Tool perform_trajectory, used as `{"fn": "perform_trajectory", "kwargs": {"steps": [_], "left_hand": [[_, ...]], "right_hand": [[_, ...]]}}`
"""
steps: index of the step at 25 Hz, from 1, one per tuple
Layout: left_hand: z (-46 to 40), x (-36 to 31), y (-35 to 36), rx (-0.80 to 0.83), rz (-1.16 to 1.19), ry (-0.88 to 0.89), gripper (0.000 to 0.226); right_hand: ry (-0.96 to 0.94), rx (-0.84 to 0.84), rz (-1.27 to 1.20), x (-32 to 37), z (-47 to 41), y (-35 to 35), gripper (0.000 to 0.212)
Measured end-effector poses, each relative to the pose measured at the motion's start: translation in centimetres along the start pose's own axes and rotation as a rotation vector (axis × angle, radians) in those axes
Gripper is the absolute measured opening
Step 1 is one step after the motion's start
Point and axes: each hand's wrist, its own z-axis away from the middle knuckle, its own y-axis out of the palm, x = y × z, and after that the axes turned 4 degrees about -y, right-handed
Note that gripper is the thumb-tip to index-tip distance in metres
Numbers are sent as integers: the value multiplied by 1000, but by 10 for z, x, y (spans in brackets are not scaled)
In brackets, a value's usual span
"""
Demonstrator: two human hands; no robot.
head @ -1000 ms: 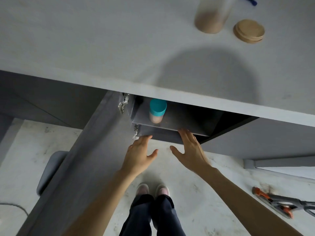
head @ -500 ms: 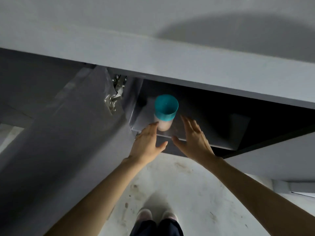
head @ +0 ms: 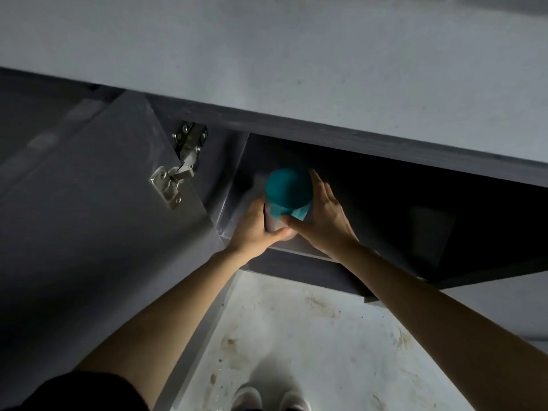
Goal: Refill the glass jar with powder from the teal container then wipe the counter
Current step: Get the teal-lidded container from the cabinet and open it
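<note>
The teal container (head: pixel 288 191), a pale cylinder with a teal lid, stands on the shelf (head: pixel 237 203) inside the cabinet under the counter. My left hand (head: pixel 255 229) grips its lower left side, thumb curled across the front. My right hand (head: pixel 321 215) wraps its right side, fingers reaching behind the lid and thumb on the front. The glass jar is out of view.
The open cabinet door (head: pixel 98 203) with its metal hinge (head: pixel 181 170) stands close on the left. The counter's edge (head: pixel 296 93) overhangs the cabinet opening. The cabinet interior to the right is dark. My feet (head: pixel 269 398) stand on the pale floor below.
Both hands have reached forward into the cabinet and closed around the teal container. The view has dropped lower and closer; the jar and wooden lid on the counter have left the frame.
</note>
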Motion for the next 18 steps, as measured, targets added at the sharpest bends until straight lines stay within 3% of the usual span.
{"fn": "perform_trajectory", "kwargs": {"steps": [9, 13, 18], "left_hand": [[19, 0, 0, 31, 77, -33, 68], [67, -20, -10, 42, 105, -56, 57], [134, -57, -27, 53, 175, -112, 72]], "right_hand": [[8, -46, -136, 9, 28, -6, 88], [57, -41, -170, 35, 65, -26, 89], [53, 32, -209, 74, 115, -64, 89]]}}
